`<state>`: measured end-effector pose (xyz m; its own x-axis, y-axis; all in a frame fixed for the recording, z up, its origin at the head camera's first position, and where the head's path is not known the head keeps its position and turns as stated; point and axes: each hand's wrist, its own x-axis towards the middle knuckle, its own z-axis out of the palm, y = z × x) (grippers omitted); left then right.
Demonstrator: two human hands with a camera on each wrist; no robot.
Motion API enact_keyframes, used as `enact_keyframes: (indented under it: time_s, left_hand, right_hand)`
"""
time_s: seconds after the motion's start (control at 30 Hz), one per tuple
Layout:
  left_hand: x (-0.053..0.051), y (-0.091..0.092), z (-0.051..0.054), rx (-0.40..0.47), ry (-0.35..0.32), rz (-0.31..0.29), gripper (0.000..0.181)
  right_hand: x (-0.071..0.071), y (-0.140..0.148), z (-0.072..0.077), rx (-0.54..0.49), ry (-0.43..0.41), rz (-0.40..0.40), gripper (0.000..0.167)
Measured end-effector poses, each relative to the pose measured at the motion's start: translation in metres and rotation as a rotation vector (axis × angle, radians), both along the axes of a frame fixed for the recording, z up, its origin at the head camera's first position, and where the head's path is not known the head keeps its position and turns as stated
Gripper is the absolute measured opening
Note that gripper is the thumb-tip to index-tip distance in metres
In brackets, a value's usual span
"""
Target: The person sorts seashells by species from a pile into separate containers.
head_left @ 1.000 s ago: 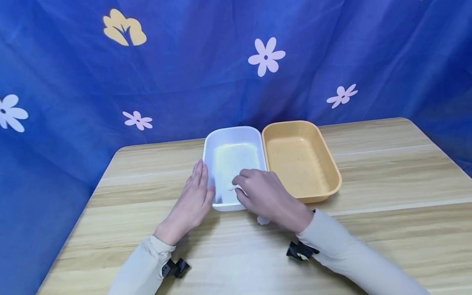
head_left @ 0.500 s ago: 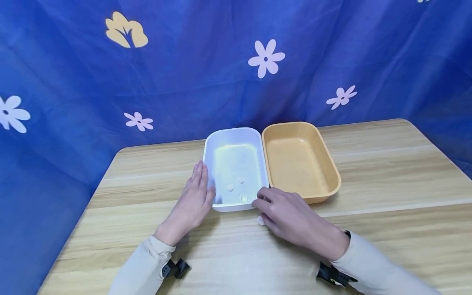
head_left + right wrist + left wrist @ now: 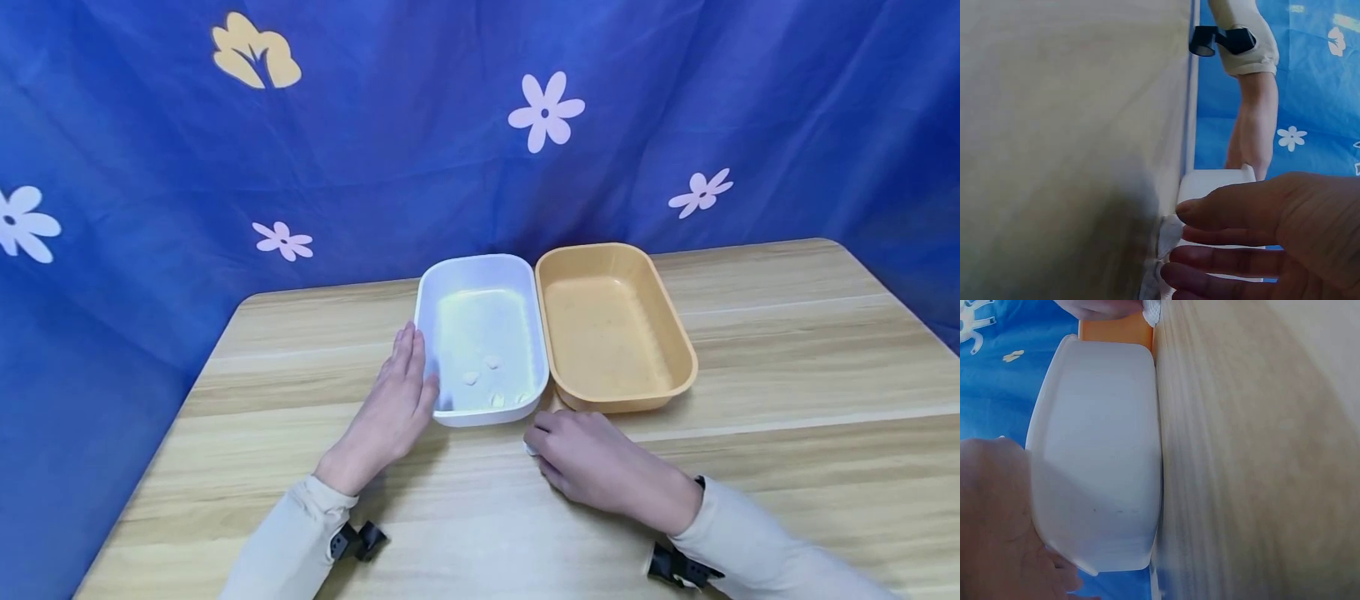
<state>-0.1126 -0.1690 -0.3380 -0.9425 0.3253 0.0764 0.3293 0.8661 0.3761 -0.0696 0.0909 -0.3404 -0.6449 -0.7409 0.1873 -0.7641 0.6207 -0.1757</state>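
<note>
My left hand [image 3: 386, 412] lies with straight fingers against the left side of the white tray [image 3: 480, 418]. Several small whitish pieces, one a pale lump [image 3: 470, 378], are in the tray's near half. On the table in front of the trays, my right hand [image 3: 600, 462] has its fingertips at a small white piece [image 3: 529, 448], largely hidden by them. The right wrist view shows the thumb and slightly bent fingers of the right hand [image 3: 1260, 231] spread beside a white piece [image 3: 1170, 234], with another white piece [image 3: 1149, 281] below it; no firm pinch shows.
An orange-yellow tray [image 3: 611, 400] stands against the right side of the white one. Both are near the back of the wooden table [image 3: 787, 350]. Behind hangs a blue curtain [image 3: 420, 125] with flower shapes.
My right hand has moved from above the white tray out over its near right corner and down to the table. A whitish piece now shows in that corner. My left hand has stayed put.
</note>
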Motion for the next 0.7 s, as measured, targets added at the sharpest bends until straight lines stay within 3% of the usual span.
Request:
enact_keyframes:
  time_s: [0.3, 0.7]
  left_hand:
    - [0.0007, -0.0005, -0.0004, 0.005, 0.0, -0.003, 0.061]
    - [0.0007, 0.0003, -0.0029, 0.004, -0.003, -0.001, 0.061]
  right_hand:
    - [0.0027, -0.0029, -0.0051, 0.042, 0.02, -0.015, 0.013]
    - [0.0057, -0.0074, -0.0096, 0.044, -0.018, 0.011, 0.008]
